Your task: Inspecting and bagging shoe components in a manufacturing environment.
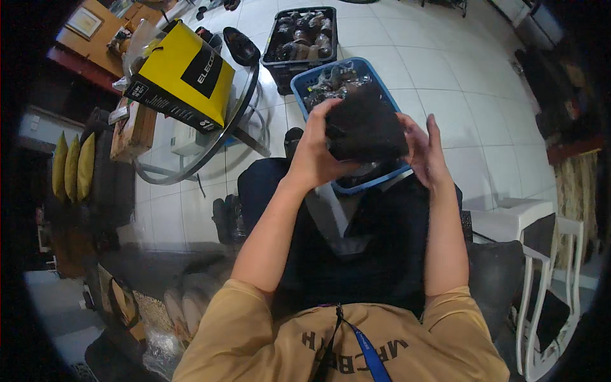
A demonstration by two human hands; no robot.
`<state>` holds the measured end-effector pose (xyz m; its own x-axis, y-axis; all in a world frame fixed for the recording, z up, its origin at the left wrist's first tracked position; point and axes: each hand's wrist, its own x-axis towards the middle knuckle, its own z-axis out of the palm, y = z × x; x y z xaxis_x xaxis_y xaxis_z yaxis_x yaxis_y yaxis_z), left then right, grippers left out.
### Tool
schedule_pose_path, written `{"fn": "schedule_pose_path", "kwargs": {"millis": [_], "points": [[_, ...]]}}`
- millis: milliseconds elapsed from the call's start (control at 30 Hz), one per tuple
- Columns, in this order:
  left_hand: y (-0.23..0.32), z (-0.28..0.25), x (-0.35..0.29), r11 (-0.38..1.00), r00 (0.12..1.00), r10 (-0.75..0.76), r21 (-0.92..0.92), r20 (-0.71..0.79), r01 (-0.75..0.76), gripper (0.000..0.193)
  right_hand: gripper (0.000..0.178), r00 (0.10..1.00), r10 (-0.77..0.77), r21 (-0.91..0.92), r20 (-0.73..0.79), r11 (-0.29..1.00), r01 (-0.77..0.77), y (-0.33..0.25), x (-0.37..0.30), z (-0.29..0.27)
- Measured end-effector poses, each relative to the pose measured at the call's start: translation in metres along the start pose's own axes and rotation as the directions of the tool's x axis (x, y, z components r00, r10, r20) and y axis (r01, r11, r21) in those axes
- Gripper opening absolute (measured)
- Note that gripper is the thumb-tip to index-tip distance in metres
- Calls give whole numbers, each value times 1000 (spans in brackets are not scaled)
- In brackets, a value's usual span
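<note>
Left hand (313,148) gripping black item (366,124) at its 2 o'clock, over blue basket (393,99). Right hand (428,151) open, item at its 10 o'clock; contact unclear.

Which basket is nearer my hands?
The blue basket, partly hidden in view by the dark item between the left hand and right hand; the black basket stands farther away.

Fisheye view: dim indoor light, pale sheen on floor tiles (439,60), black item (366,124) nearly featureless; edges bend toward a blackened rim.
</note>
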<state>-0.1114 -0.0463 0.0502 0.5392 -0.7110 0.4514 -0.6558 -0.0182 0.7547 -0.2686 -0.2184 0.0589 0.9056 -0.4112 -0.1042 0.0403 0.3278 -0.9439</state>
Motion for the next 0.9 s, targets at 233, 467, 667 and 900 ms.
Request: {"fn": "schedule_pose_path", "kwargs": {"millis": [233,467,667,900], "points": [[-9,10,7,848,869,400,242,290,-471,79,73,926,378,447,26,824,-349,23,0,-21],[-9,10,8,801,821,470,235,325,-551,66,45,914,381,374,141,834,-406,53,8,-51],[17,-6,10,816,871,341,348,355,-461,73,50,929,290,437,231,822,-365,39,9,-27],[-16,-20,14,999,992,-34,-19,-119,32,56,59,898,425,312,113,843,-438,41,18,-4]]}}
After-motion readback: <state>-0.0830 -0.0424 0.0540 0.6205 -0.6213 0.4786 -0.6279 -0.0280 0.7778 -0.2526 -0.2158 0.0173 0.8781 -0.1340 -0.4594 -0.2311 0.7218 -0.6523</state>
